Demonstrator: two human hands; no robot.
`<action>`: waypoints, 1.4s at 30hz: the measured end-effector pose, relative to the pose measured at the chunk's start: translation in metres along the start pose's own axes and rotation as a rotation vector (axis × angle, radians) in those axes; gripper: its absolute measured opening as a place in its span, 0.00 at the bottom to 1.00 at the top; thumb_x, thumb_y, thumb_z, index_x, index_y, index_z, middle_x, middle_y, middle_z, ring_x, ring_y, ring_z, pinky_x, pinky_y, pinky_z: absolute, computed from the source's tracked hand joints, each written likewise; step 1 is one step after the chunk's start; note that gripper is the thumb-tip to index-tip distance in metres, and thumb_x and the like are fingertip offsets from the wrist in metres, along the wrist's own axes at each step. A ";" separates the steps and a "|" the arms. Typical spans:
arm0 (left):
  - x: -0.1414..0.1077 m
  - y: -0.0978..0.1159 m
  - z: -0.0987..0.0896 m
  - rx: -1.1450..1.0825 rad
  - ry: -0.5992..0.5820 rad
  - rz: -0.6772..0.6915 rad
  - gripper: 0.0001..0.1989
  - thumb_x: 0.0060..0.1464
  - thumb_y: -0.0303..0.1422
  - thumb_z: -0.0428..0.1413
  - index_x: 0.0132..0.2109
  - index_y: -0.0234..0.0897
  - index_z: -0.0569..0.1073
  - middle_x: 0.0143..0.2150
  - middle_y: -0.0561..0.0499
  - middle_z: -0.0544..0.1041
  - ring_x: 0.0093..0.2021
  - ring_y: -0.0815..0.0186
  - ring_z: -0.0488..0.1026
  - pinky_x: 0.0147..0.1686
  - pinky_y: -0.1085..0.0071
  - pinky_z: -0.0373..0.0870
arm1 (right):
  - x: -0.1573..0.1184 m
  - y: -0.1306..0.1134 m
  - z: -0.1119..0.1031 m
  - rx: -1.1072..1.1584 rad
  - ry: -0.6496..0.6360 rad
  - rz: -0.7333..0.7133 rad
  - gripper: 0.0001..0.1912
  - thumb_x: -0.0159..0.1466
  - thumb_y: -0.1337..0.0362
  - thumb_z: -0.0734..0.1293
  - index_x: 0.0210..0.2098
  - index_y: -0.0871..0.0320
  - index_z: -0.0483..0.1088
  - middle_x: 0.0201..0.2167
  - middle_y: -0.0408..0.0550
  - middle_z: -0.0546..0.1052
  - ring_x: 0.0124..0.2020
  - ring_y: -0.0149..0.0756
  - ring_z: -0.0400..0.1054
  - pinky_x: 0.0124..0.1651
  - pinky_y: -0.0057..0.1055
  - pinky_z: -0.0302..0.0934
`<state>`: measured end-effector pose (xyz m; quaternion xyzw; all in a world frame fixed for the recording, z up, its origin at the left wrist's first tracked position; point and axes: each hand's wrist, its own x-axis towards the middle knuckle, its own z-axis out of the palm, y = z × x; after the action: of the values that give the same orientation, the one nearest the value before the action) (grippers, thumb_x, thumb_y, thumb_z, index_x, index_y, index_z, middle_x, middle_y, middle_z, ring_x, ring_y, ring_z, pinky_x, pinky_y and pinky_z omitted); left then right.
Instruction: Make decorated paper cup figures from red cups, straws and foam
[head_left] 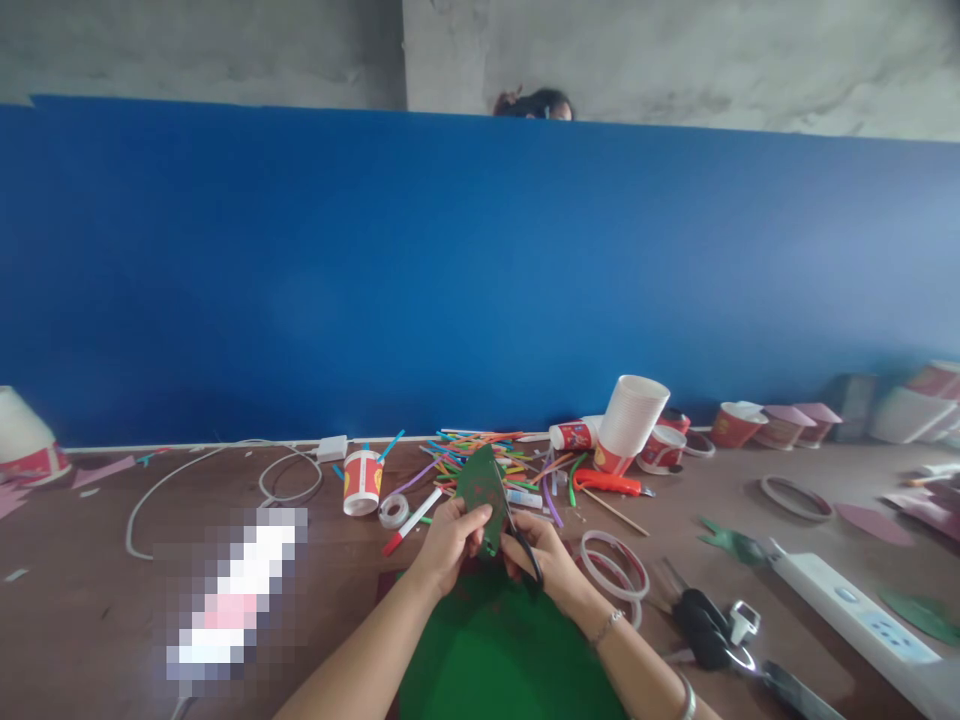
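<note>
Since a cup (pixel 362 484) keeps loose things together, blue straws (pixel 393 446) lean in one on the tabletop (pixel 337 620). Beside it lie a tape roll (pixel 403 516) and a marker (pixel 414 521), apparently within easy reach. The left hand (pixel 447 548) pinches the green piece (pixel 480 488) between thumb and bent fingers, seemingly steadying its edge for the scissors (pixel 535 562); it is raised between the hands, above the green sheet (pixel 510 660). The right hand (pixel 553 562) has its fingers curled at the handles; which sit inside the loops, I cannot tell. Rightward, nested cups (pixel 634 412) probably save space. Counted: one tape roll, one marker, one held piece, one pair of scissors, one orange cutter (pixel 609 483), one power strip (pixel 840 597).
</note>
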<state>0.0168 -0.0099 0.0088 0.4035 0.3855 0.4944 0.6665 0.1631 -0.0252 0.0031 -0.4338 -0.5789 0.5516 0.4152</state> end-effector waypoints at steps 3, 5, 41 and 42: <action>0.001 -0.001 -0.001 -0.003 -0.002 -0.007 0.18 0.40 0.41 0.63 0.21 0.35 0.63 0.12 0.59 0.61 0.14 0.77 0.54 0.16 0.78 0.45 | 0.000 -0.001 0.000 0.006 0.005 -0.001 0.16 0.51 0.54 0.71 0.23 0.59 0.64 0.12 0.36 0.65 0.14 0.25 0.59 0.18 0.23 0.53; 0.001 -0.001 -0.002 0.002 -0.006 -0.002 0.18 0.40 0.41 0.62 0.21 0.35 0.63 0.13 0.59 0.61 0.14 0.78 0.54 0.16 0.78 0.45 | 0.000 -0.002 0.000 -0.005 0.013 0.008 0.16 0.51 0.54 0.71 0.22 0.59 0.64 0.11 0.36 0.65 0.13 0.25 0.57 0.17 0.22 0.51; -0.004 0.007 0.003 0.078 0.060 0.079 0.18 0.40 0.44 0.63 0.26 0.31 0.73 0.18 0.55 0.68 0.17 0.76 0.56 0.19 0.77 0.50 | 0.001 0.003 -0.003 -0.011 -0.029 -0.006 0.14 0.53 0.56 0.71 0.26 0.60 0.66 0.13 0.39 0.69 0.15 0.26 0.61 0.20 0.22 0.54; -0.004 0.007 0.002 0.067 0.038 0.070 0.17 0.41 0.44 0.63 0.27 0.31 0.73 0.20 0.54 0.70 0.18 0.75 0.58 0.20 0.76 0.53 | 0.001 0.005 -0.003 -0.016 -0.022 -0.010 0.14 0.53 0.56 0.71 0.25 0.60 0.65 0.13 0.39 0.69 0.16 0.26 0.61 0.20 0.22 0.53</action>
<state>0.0157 -0.0126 0.0167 0.4295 0.3999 0.5119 0.6274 0.1658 -0.0236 -0.0013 -0.4282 -0.5901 0.5494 0.4082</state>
